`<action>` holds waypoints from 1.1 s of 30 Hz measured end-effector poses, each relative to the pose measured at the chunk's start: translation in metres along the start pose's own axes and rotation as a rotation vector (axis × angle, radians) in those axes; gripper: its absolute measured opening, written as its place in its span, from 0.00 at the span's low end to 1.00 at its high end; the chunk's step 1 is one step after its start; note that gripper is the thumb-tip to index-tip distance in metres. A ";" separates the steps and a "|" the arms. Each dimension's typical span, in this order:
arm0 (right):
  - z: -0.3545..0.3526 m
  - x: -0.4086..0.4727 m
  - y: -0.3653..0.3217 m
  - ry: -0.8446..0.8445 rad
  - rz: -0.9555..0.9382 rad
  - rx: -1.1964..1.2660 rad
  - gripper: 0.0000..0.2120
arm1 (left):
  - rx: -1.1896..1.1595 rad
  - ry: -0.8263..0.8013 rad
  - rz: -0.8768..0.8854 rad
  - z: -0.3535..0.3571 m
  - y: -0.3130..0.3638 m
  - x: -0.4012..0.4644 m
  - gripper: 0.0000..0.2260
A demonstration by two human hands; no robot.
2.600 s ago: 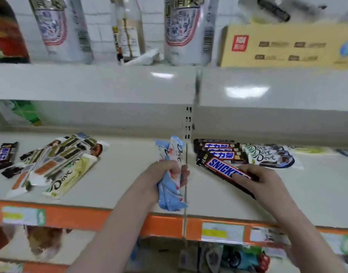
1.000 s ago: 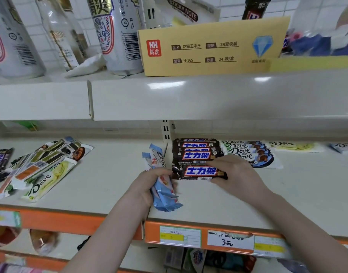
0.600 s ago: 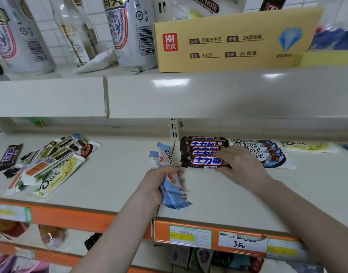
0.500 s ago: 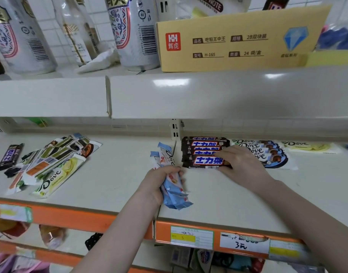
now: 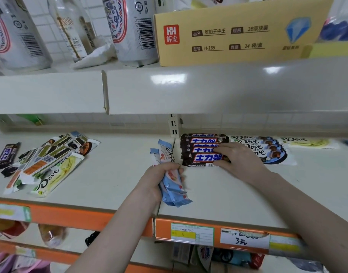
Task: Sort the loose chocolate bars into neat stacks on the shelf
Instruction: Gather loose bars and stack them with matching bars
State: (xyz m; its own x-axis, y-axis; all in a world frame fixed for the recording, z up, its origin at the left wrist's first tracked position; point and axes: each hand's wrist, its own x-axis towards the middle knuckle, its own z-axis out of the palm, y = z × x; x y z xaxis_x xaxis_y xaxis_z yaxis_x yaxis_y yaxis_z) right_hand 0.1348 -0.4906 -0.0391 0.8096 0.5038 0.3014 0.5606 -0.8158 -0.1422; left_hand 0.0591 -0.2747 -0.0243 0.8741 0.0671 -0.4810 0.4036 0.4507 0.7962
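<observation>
A cream shelf (image 5: pixel 114 174) with an orange front lip runs across the view, beneath an upper shelf carrying tall cans (image 5: pixel 129 26) and a yellow carton (image 5: pixel 238 32).

The left hand (image 5: pixel 159 180) has its fingers curled tight round a bundle of light blue Dove bars (image 5: pixel 172 186), gripped about the middle. Their long axis runs front to back, the far ends tilting up towards the shelf's back and the near ends jutting out below the fist, towards the lip.

The right hand (image 5: pixel 240 160) lies on the front bar of the dark Snickers stack (image 5: pixel 202 149), fingers nearly straight over the bar's right end; the thumb seems to press its near edge, though the hand hides whether it pinches. These bars lie crosswise, long axis left to right, overlapping one behind another towards the back.

Just beside them on the right sits a similar row of white and blue Dove bars (image 5: pixel 267 150), also crosswise. Well apart on the left lies a loose pile of mixed bars (image 5: pixel 49 160), pointing diagonally.
</observation>
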 end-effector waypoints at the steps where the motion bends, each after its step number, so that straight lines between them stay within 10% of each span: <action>1: 0.001 0.000 -0.001 -0.001 0.010 0.011 0.20 | 0.004 0.000 -0.001 0.000 0.000 0.000 0.04; 33: -0.001 -0.001 -0.011 0.010 0.028 -0.094 0.17 | -0.076 -0.075 -0.040 -0.003 0.008 0.001 0.07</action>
State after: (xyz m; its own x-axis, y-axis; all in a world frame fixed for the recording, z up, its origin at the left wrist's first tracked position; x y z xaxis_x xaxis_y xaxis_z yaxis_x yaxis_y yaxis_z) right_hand 0.1273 -0.4824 -0.0373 0.8225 0.4781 0.3079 0.5188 -0.8527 -0.0618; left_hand 0.0628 -0.2682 -0.0195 0.8767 -0.0181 -0.4806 0.4193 0.5181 0.7455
